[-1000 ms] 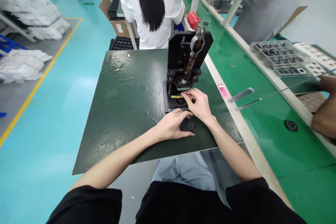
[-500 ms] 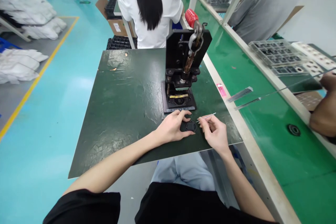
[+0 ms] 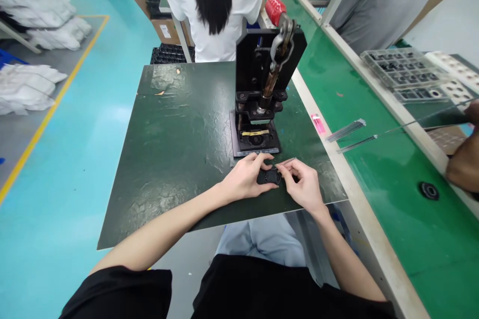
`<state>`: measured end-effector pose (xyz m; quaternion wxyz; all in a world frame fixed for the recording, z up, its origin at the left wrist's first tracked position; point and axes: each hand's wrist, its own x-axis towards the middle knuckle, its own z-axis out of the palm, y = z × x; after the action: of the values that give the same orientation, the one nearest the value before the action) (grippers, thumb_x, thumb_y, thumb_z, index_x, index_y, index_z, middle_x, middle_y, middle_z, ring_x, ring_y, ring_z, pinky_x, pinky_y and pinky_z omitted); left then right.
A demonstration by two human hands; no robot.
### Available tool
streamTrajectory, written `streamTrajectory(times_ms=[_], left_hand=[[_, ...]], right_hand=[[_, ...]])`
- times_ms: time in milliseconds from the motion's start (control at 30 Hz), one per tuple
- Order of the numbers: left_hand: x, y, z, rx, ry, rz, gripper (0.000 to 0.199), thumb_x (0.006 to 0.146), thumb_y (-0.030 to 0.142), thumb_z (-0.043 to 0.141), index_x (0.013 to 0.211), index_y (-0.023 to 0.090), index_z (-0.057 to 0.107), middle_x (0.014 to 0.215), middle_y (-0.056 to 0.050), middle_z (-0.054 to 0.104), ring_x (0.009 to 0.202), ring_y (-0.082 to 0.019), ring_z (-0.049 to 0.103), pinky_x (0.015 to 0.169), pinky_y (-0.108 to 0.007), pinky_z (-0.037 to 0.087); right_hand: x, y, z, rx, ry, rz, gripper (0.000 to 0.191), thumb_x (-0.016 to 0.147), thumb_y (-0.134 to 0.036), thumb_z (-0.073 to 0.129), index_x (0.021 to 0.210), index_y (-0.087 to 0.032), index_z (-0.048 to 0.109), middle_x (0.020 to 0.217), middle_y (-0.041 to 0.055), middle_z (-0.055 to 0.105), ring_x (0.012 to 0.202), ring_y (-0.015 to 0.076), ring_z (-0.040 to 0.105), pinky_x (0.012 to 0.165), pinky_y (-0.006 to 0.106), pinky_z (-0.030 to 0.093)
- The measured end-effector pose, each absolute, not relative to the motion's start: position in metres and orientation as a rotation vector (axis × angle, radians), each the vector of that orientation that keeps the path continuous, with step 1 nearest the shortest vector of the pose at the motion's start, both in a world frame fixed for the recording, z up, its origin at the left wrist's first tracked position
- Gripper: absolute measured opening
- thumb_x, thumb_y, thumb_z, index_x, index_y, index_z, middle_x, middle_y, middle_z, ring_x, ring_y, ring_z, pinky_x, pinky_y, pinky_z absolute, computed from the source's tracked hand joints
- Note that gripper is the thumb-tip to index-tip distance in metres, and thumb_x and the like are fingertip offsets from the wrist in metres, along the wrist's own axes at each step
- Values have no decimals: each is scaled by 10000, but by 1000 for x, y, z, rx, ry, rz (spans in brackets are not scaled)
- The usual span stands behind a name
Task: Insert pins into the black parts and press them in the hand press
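Observation:
My left hand (image 3: 249, 175) grips a small black round part (image 3: 270, 176) from its left side, thumb below and fingers above, low over the dark green tabletop (image 3: 179, 134). Pinched in my right hand (image 3: 302, 184) is a thin metal rod (image 3: 290, 160), mostly covered by the fingers. Those right fingertips reach the right edge of the black part; whether the rod's tip touches it I cannot tell. Just beyond both hands stands a black hand press (image 3: 258, 94) with a red lever grip (image 3: 275, 10). A yellow strip (image 3: 255, 133) lies across its base.
Right of the table runs a green conveyor belt (image 3: 381, 194) behind a pale rail. Bundles of thin rods (image 3: 346, 130) and a black ring (image 3: 428, 190) lie on it. Beyond are clear part trays (image 3: 404, 67) and a co-worker's arm (image 3: 464, 159). Another person (image 3: 213, 10) sits ahead.
My right hand has moved left to the black part, bringing the rod with it. The left hand keeps its grip. The whole view has shifted slightly.

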<state>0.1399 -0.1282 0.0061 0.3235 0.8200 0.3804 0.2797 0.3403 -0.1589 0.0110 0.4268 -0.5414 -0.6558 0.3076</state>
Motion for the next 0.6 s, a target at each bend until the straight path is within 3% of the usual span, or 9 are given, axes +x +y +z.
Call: streamTrajectory(times_ms=[367, 467, 600], left_hand=[[142, -128, 5, 2128, 995, 756, 658, 772, 377, 877, 1286, 192, 509, 989, -50, 744, 1081, -269, 725, 963, -406, 579], [143, -127, 4, 2116, 1007, 748, 660, 760, 402, 891, 1259, 203, 507, 995, -47, 745, 1078, -271, 734, 953, -404, 582], [143, -127, 3, 2082, 1033, 729, 708, 735, 441, 914, 1255, 212, 492, 993, -44, 758, 1060, -278, 748, 939, -412, 584]], right_hand=[[334, -159, 12, -1237, -2009, 363, 278, 1053, -236, 460, 792, -224, 554, 756, 50, 618, 715, 179, 600, 671, 311, 479], [336, -156, 11, -1226, -1921, 495, 286, 1046, -270, 519, 769, -212, 565, 755, 37, 627, 654, 149, 586, 615, 286, 476], [343, -153, 11, -1307, -1412, 600, 251, 1024, -384, 605, 861, -196, 633, 762, 13, 658, 511, 97, 542, 477, 240, 456]])
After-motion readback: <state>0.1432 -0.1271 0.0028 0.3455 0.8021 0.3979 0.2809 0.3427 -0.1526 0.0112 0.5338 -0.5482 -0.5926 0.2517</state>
